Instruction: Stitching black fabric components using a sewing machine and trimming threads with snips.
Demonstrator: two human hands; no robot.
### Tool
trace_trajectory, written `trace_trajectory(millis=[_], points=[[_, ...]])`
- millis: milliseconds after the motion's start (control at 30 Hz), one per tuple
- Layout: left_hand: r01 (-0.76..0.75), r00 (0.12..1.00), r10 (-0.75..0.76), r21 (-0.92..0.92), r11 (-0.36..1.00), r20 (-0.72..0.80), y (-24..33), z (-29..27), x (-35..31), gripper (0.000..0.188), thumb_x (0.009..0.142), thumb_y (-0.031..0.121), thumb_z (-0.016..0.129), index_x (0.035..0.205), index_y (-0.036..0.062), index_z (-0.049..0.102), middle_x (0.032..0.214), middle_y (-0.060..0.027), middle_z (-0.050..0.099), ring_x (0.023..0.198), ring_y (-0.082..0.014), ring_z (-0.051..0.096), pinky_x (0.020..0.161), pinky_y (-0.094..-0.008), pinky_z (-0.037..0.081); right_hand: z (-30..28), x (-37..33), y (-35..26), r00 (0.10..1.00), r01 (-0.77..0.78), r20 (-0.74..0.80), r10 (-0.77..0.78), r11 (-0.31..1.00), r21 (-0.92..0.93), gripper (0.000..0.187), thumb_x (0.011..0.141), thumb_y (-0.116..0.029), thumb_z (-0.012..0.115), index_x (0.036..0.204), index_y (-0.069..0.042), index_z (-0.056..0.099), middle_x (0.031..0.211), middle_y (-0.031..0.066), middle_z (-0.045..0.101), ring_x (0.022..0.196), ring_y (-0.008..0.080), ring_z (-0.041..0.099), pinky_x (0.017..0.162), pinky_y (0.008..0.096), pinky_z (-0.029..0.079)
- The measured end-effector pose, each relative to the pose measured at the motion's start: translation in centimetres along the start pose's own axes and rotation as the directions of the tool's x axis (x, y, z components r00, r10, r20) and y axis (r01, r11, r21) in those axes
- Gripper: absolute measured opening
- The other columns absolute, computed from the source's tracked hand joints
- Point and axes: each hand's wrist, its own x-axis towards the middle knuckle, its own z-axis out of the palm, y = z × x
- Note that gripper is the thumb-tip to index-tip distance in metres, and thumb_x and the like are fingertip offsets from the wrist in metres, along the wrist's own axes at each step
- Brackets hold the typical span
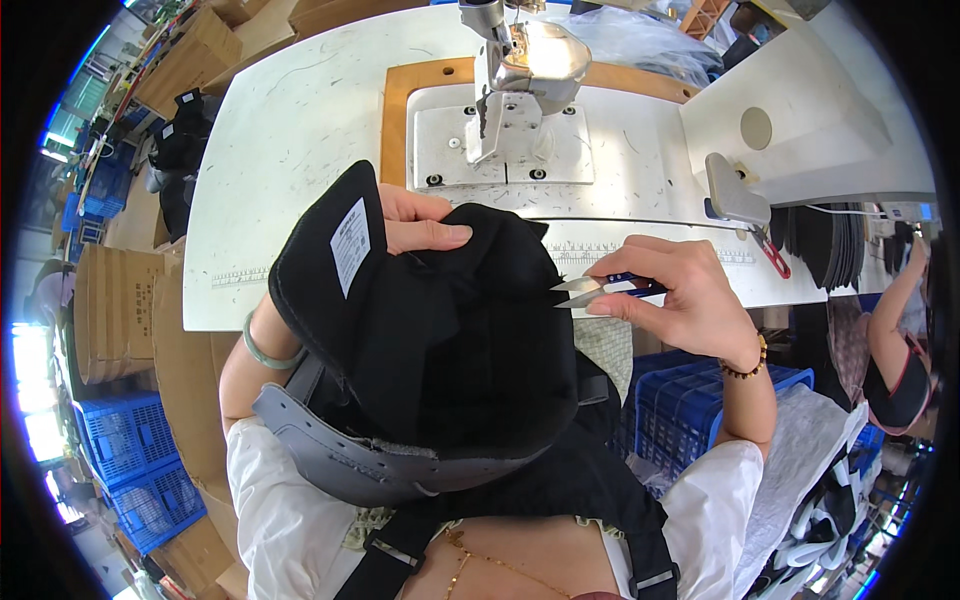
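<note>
A black padded fabric piece (490, 340), curved into a hollow shape, is held up in front of my chest. It carries a white label (350, 247) on its raised flap and a smooth grey panel (370, 470) along its lower side. My left hand (425, 222) grips its far edge, thumb on top, the other fingers partly hidden behind the fabric. Between the thumb and fingers of my right hand (690, 290) is a pair of thread snips (635, 287) with dark blue handles. Their parted blades point left, close to the right edge of the black piece.
A sewing machine (535, 75) stands on the white table (290, 120), which has thread scraps on it. Red-handled scissors (772, 255) hang at the right. Blue crates (680, 400) and cardboard boxes (115, 310) flank me. Another person's arm (895, 310) shows far right.
</note>
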Motion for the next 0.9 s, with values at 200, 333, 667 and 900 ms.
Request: trace_trajectory(millis=[200, 333, 667, 900], points=[[0.118, 0.993, -0.116, -0.121, 0.986, 0.024, 0.0, -0.1, 0.1, 0.019, 0.075, 0.005, 0.071, 0.093, 0.0088, 0.072, 0.087, -0.0037, 0.065, 0.077, -0.0135, 0.060, 0.069, -0.0219, 0.046, 0.2, 0.5, -0.4, 0.999, 0.049, -0.002, -0.049, 0.999, -0.012, 0.025, 0.070, -0.024, 0.076, 0.085, -0.006, 0.067, 0.074, 0.0063, 0.064, 0.052, 0.0231, 0.054, 0.047, 0.0291, 0.038], [0.003, 0.999, -0.005, -0.056, 0.998, -0.042, -0.7, 0.4, 0.3, 0.018, 0.075, 0.008, 0.072, 0.093, 0.0083, 0.072, 0.087, -0.0035, 0.065, 0.076, -0.0131, 0.060, 0.067, -0.0223, 0.046, -0.2, 0.9, -0.5, 0.995, 0.091, 0.039, -0.087, 0.988, -0.123, 0.024, 0.072, -0.028, 0.074, 0.083, -0.007, 0.067, 0.072, 0.0057, 0.062, 0.051, 0.0239, 0.054, 0.047, 0.0305, 0.038], [-0.008, 1.000, 0.007, -0.067, 0.998, -0.011, 1.3, 1.3, -0.4, 0.014, 0.081, 0.016, 0.066, 0.076, 0.0040, 0.068, 0.060, 0.0047, 0.056, 0.056, -0.0037, 0.050, 0.051, -0.0182, 0.036, -0.8, 1.2, -0.7, 0.989, 0.076, 0.131, -0.061, 0.991, -0.106, 0.019, 0.077, -0.029, 0.069, 0.078, -0.010, 0.065, 0.070, 0.0024, 0.061, 0.051, 0.0214, 0.057, 0.048, 0.0314, 0.040], [-0.019, 1.000, 0.019, -0.076, 0.997, 0.005, 1.7, 1.4, -0.4, 0.017, 0.083, 0.016, 0.063, 0.071, 0.0048, 0.064, 0.057, 0.0075, 0.049, 0.054, -0.0013, 0.044, 0.049, -0.0190, 0.033, -0.6, 1.0, -0.4, 0.996, 0.081, 0.028, -0.079, 0.993, -0.091, 0.020, 0.074, -0.024, 0.072, 0.082, -0.007, 0.067, 0.073, 0.0057, 0.063, 0.055, 0.0225, 0.057, 0.052, 0.0300, 0.042]])
